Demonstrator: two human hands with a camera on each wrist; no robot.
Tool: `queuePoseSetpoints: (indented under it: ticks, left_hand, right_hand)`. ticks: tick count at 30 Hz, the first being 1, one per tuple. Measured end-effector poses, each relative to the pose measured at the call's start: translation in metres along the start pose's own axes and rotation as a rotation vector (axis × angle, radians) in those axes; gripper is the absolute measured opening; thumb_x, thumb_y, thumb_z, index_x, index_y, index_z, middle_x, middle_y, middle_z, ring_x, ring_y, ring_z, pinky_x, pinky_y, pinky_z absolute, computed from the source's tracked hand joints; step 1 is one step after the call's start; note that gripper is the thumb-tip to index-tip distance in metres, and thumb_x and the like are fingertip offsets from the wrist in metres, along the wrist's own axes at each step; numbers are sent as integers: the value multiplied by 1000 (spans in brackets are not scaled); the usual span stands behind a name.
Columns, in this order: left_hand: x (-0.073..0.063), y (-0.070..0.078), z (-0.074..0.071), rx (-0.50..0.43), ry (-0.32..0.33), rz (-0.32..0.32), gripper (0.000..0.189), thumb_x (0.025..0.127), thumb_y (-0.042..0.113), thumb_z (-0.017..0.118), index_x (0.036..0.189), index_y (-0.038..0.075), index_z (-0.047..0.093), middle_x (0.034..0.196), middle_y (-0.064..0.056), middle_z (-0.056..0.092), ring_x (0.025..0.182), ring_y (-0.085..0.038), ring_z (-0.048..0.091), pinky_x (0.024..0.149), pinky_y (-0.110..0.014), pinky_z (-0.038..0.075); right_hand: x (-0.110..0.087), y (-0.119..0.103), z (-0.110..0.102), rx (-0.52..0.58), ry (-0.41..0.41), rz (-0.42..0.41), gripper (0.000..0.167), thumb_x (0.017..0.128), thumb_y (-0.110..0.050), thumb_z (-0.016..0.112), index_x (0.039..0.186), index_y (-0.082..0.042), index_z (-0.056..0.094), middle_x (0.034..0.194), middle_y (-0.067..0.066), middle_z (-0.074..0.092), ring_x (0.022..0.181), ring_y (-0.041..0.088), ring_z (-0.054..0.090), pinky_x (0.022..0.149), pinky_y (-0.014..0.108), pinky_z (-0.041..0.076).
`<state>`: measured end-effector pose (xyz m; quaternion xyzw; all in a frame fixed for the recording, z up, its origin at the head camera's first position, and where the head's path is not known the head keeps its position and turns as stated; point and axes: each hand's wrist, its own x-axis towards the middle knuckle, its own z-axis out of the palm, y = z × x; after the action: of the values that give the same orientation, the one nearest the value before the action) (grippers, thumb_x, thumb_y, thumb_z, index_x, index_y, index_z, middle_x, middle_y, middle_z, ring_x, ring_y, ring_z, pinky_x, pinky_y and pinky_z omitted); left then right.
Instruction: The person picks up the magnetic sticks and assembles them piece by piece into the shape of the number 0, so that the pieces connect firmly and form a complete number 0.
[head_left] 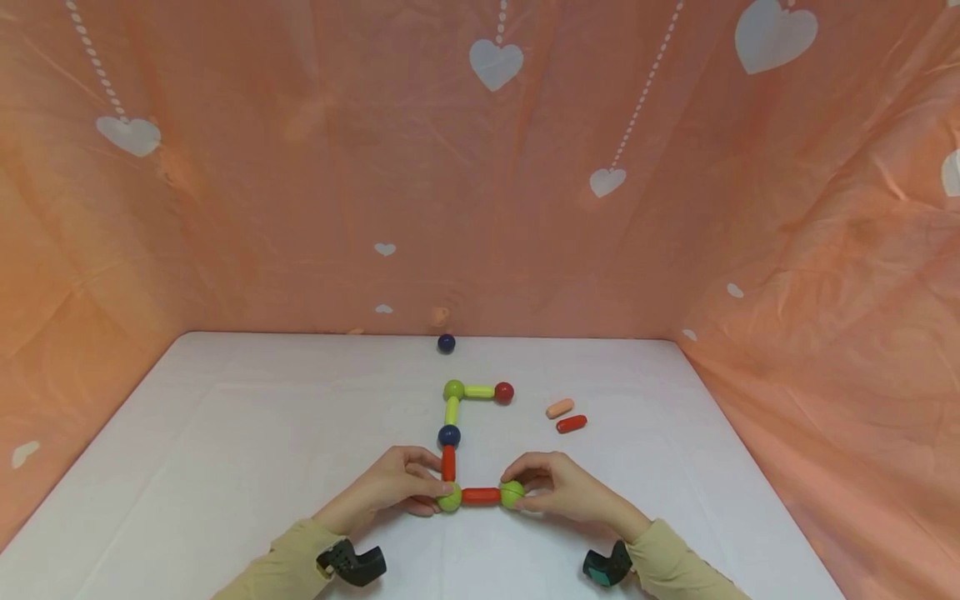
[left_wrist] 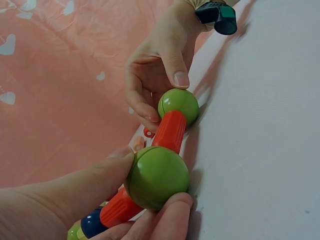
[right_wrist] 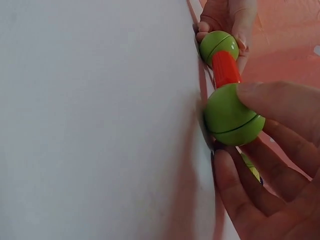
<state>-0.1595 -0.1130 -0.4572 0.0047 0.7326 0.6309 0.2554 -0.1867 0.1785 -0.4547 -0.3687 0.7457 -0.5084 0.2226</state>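
The left hand (head_left: 390,487) pinches one green ball (head_left: 449,497) and the right hand (head_left: 558,487) the other (head_left: 512,493), steadying the red rod (head_left: 481,496) between them on the table (head_left: 225,467).

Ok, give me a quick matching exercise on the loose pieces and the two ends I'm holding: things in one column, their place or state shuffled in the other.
Things:
1. loose dark blue ball
2. dark red ball
3. peach rod
4. green ball at the right end of the near red rod

Places or states:
A. pinched by the right hand
B. alone near the back edge of the table
C. end of the yellow-green rod
D. lying loose beside a red rod

Pairs: 1-B, 2-C, 3-D, 4-A
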Motion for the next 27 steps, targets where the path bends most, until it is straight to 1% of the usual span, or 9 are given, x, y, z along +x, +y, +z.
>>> queuePoseSetpoints:
  ticks: [5,9,13,17,19,23,25,27]
  left_hand:
    - [-2,0,0,5,4,-8,47,79,17,80,114,-4,57,82,-10,70,68,-19,67,62,-30,58]
    - [-1,0,0,6,4,-16,46,79,17,80,113,-4,57,82,-10,70,69,-19,67,62,-30,58]
    - [-1,0,-1,9,12,-30,48,78,18,81,114,-3,57,83,-9,70,69,-19,67,63,-30,58]
    - [-1,0,-2,6,11,-28,49,78,19,81,115,-3,56,83,-9,70,70,-19,67,63,-31,58]
    - [-1,1,-2,6,12,-23,49,78,18,80,115,-3,56,83,-9,70,69,-19,67,63,-31,58]
    - [-2,0,-2,2,6,-11,47,79,17,80,114,-3,57,82,-9,70,68,-19,67,62,-31,58]
    - [-1,0,-2,-6,-1,-6,46,78,18,80,113,-3,58,82,-10,70,68,-19,67,62,-31,58]
    - [0,-1,-1,-11,-7,-1,46,78,19,81,112,-2,58,82,-10,70,68,-19,67,62,-30,58]
  right_hand:
    - [3,-2,-2,-30,-22,39,32,86,-12,73,116,-7,63,112,5,64,102,20,60,90,32,51]
    - [11,-5,-11,-71,-28,60,35,86,-12,73,118,-7,62,114,5,64,104,22,60,93,35,49]
    - [26,-8,-28,-108,1,24,36,86,-4,71,120,-1,60,117,13,63,108,30,58,96,44,47]
    - [48,-13,-47,-153,44,-55,37,85,2,69,120,5,57,118,22,61,109,38,57,95,51,45]
    - [61,-17,-57,-168,69,-86,38,85,3,70,120,7,57,116,23,61,109,39,57,94,50,46]
    - [85,-25,-75,-200,126,-110,39,84,-1,72,121,3,59,115,17,63,109,37,57,96,45,47]
    - [92,-27,-82,-222,152,-110,40,84,-4,73,121,1,59,116,13,62,110,38,57,96,43,47]
    - [97,-28,-88,-239,174,-110,39,85,-5,72,122,0,59,117,15,62,110,40,56,96,44,47]
